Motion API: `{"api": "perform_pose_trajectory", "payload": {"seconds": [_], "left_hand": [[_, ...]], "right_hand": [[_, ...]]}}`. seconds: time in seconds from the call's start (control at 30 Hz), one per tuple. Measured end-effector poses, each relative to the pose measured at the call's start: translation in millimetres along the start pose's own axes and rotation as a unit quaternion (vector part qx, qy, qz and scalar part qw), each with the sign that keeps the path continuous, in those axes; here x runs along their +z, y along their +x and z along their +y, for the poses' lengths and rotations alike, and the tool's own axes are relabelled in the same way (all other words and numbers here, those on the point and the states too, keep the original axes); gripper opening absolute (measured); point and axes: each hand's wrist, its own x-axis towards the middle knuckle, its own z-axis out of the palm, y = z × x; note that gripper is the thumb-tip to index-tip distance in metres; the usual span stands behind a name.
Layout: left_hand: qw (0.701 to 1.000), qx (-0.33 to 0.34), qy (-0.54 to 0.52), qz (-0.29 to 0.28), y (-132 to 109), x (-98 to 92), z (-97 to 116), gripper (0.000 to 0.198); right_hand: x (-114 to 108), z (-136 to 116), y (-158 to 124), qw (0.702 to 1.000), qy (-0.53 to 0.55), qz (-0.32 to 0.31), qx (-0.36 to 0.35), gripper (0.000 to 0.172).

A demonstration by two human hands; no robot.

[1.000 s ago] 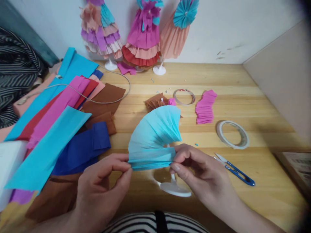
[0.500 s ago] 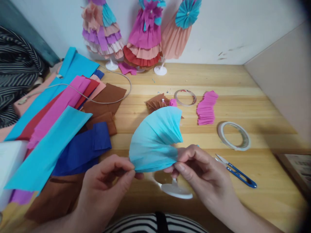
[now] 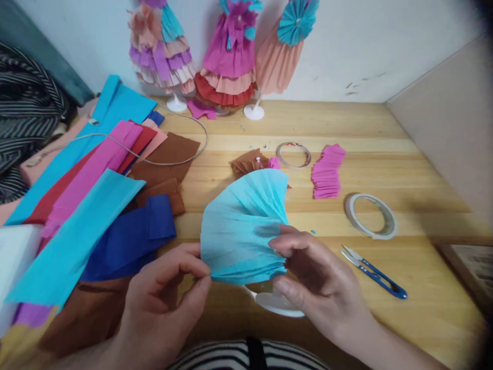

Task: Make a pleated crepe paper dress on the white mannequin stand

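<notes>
A light-blue sheet of crepe paper [image 3: 239,231], fanned into pleats, is held up over the wooden table in the head view. My left hand [image 3: 169,293] pinches its lower left corner between thumb and fingertips. My right hand [image 3: 319,277] is at its right edge, fingers around the gathered pleats and the thumb lower, a little apart from the index finger. One right fingertip shows as a shadow behind the paper. Below the paper, a white round stand base [image 3: 279,304] is partly hidden. Behind it lies a brown pleated paper piece [image 3: 248,163] with pearl-like beads.
Blue-handled thread snips [image 3: 375,272], a tape roll [image 3: 372,216], a thin ring [image 3: 294,155] and a pink pleated strip [image 3: 328,172] lie at right. Coloured paper sheets [image 3: 77,236] pile up at left under a grey cable [image 3: 169,163]. Paper dresses [image 3: 231,56] on stands line the wall.
The right thumb has moved down and away from the index finger, and the lower pleats have spread out more. The left hand keeps its pinch, shifted slightly left and down.
</notes>
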Motion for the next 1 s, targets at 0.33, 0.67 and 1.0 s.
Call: {"api": "perform_pose_trajectory", "payload": {"seconds": [0.33,0.67,1.0], "left_hand": [[1.000,-0.009,0.002,-0.008,0,0.3,-3,0.017],[0.997,0.053,0.042,-0.024,0,0.8,-6,0.017],[0.989,0.093,0.111,-0.042,-10,-6.6,-13,0.012]], "right_hand": [[2,4,1,0.999,-0.017,-0.001,-0.038,0.028],[5,0,5,0.999,0.000,0.031,-0.021,0.023],[1,-5,11,0.997,-0.027,0.063,-0.044,0.014]]}}
